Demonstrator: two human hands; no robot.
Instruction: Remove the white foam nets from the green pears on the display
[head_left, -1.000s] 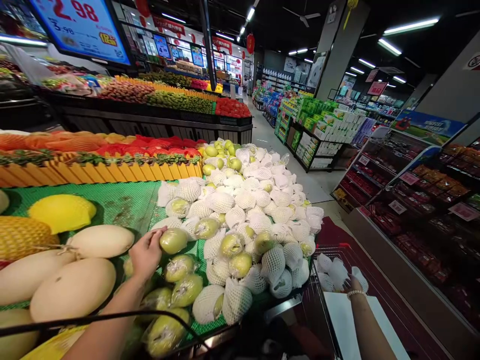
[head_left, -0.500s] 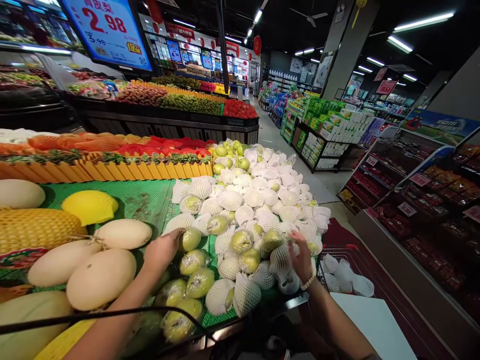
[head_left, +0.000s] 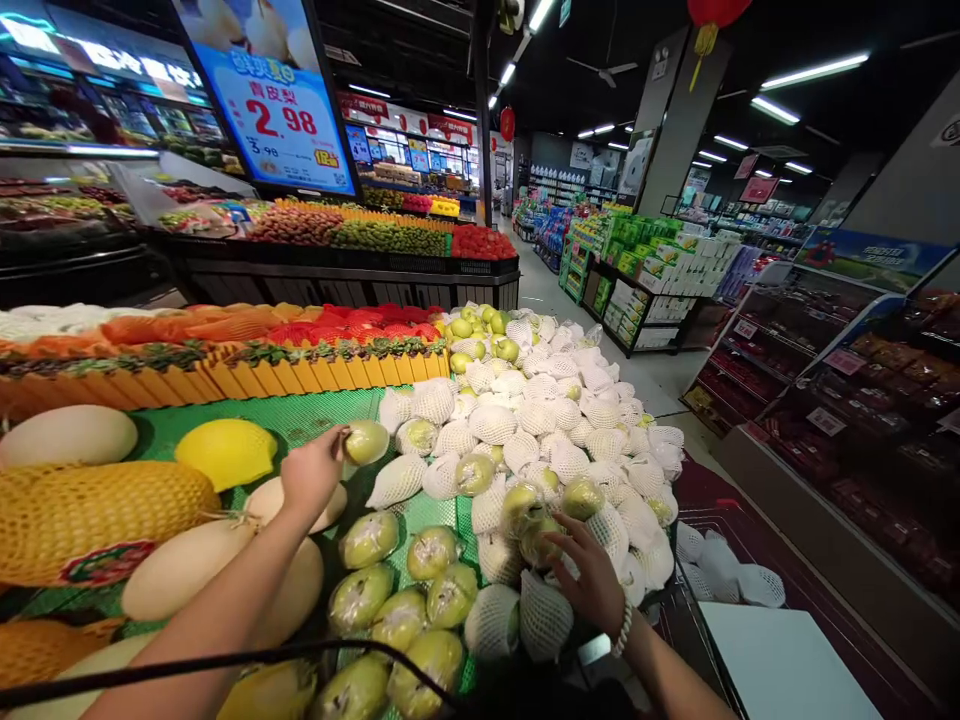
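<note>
My left hand (head_left: 313,470) is closed on a plastic-wrapped green pear (head_left: 367,442), held by its left side above the green mat near the pile's left edge. My right hand (head_left: 589,575), wearing a beaded bracelet, reaches over the front of the pile with its fingers apart. Its fingertips are at the right side of another wrapped pear (head_left: 538,540); whether they grip it I cannot tell, but it rests among the others. Several bare wrapped pears (head_left: 401,618) lie together between my arms. Pears in white foam nets (head_left: 491,424) are heaped behind and to the right.
Large pale melons (head_left: 187,570) and a yellow-netted melon (head_left: 105,510) lie on the left. A yellow picket divider (head_left: 322,375) runs behind them. A black cable (head_left: 300,650) crosses the foreground. At right stand a cart holding foam-netted fruit (head_left: 720,565) and a white board (head_left: 787,650).
My left hand has lifted a pear from the pile's edge and moved it left. My right hand has come from the pile's right side toward a wrapped pear. The view has shifted slightly.
</note>
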